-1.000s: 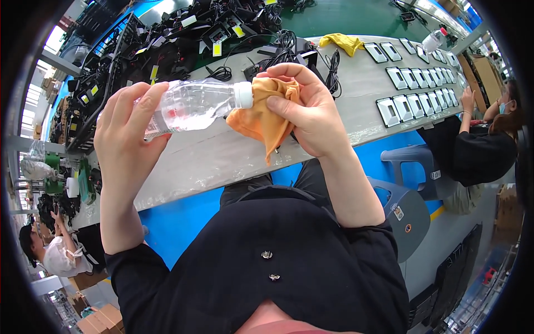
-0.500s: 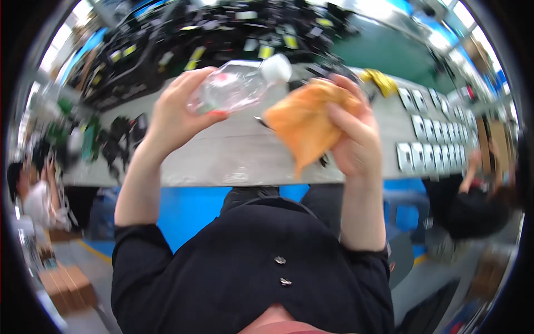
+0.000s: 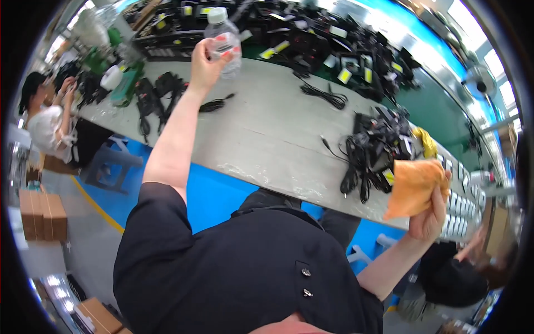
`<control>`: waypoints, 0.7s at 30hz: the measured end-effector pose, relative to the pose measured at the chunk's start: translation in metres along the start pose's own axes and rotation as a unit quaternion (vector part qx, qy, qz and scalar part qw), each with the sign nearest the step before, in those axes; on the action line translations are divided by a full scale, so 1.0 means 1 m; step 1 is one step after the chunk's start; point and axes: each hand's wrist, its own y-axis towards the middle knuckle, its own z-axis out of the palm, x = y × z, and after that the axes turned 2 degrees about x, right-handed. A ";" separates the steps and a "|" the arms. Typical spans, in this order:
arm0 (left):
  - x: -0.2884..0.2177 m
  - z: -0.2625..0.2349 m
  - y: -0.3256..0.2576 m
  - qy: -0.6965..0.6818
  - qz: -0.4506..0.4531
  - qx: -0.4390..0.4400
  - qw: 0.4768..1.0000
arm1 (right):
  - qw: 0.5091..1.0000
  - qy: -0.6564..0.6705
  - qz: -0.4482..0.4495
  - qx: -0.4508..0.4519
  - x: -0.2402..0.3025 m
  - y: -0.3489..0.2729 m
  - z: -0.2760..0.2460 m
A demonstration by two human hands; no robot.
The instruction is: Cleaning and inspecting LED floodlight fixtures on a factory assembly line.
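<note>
My left hand (image 3: 207,68) is closed around a clear plastic bottle (image 3: 223,42) with a white cap. The bottle stands roughly upright at the far side of the table, its base over or on the surface; I cannot tell which. On the right, my right hand (image 3: 431,214) pinches an orange cloth (image 3: 414,186), which hangs in the air near the table's front edge. Just beyond the cloth lies a heap of black adapters and cables (image 3: 375,142).
Black adapters with yellow and white labels (image 3: 328,50) pile up along the back. A coiled black cable (image 3: 325,96) rests on the grey table (image 3: 256,133). Small white devices (image 3: 459,206) stand in rows at right, by a yellow cloth (image 3: 425,142). People sit on both sides.
My hands have moved apart. The bottle went left and away to the table's far side, and the cloth went right and nearer. My view has turned as well.
</note>
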 end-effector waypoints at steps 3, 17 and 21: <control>0.006 0.002 0.002 0.105 -0.114 -0.012 0.988 | 1.000 -0.014 -0.001 -0.006 -0.011 -0.002 0.017; -0.282 0.147 -0.129 -0.231 -0.035 0.417 0.878 | 0.994 0.066 -0.025 0.081 -0.029 -0.024 0.035; -0.290 0.161 -0.151 -0.309 -0.081 0.442 0.838 | 0.990 -0.138 -0.014 0.021 -0.030 -0.047 0.014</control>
